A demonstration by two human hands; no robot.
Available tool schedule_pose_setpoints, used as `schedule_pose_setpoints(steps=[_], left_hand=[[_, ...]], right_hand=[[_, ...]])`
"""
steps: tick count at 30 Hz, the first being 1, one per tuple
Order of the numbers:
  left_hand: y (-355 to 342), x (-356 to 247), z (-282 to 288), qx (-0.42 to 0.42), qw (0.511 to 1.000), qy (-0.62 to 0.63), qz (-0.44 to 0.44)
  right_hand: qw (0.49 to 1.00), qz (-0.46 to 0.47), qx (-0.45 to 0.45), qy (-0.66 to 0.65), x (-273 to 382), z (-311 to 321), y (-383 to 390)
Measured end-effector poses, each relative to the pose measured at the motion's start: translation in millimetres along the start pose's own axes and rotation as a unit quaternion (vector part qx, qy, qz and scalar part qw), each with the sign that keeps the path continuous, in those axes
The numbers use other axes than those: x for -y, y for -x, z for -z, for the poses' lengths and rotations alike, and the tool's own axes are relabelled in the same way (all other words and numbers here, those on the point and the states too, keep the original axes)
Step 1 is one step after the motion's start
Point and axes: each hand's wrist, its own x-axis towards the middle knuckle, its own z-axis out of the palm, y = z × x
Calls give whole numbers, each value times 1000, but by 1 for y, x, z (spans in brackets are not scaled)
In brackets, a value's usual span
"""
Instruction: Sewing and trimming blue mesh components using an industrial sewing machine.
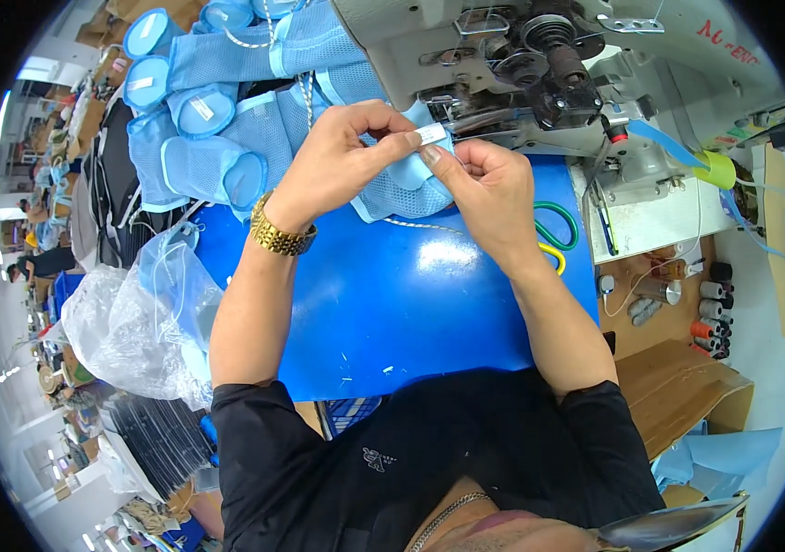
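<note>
Close under the sewing machine head, my two hands work at one light-blue mesh pouch. A small white label lies against its plain blue edge. Thumb and fingers of my left hand pinch the label's left end. My right hand is closed on the blue fabric just right of the label, its thumb pressing near the label's lower edge. The fabric between the fingertips is partly covered by them. A black-and-white cord trails from beneath the pouch across the blue tabletop.
Several blue mesh pouches with round ends are heaped at the far left. The sewing machine overhangs the far side. Scissors with green and yellow handles lie beside my right wrist. Clear plastic bags stand left; thread spools sit right.
</note>
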Motion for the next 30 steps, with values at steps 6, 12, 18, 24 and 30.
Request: schedule_pose_setpoints(steps=[6,12,18,24,30], left_hand=[[-6,-4,5,28,999,-24,-9],[-11,-4,5,50,998,-26,18],[-12,-5,-2,36,998,-18,44],[-8,-5,-7,9,997,22,75],[-8,-6,-11,-11,996,29,85]], right_hand=[[998,-18,-8,-61,0,-1,3],[997,-20,6,-73,0,1,5],[998,-12,11,-58,-4,3,5],[998,-17,15,-59,-1,3,4],[998,-18,17,-60,1,4,3]])
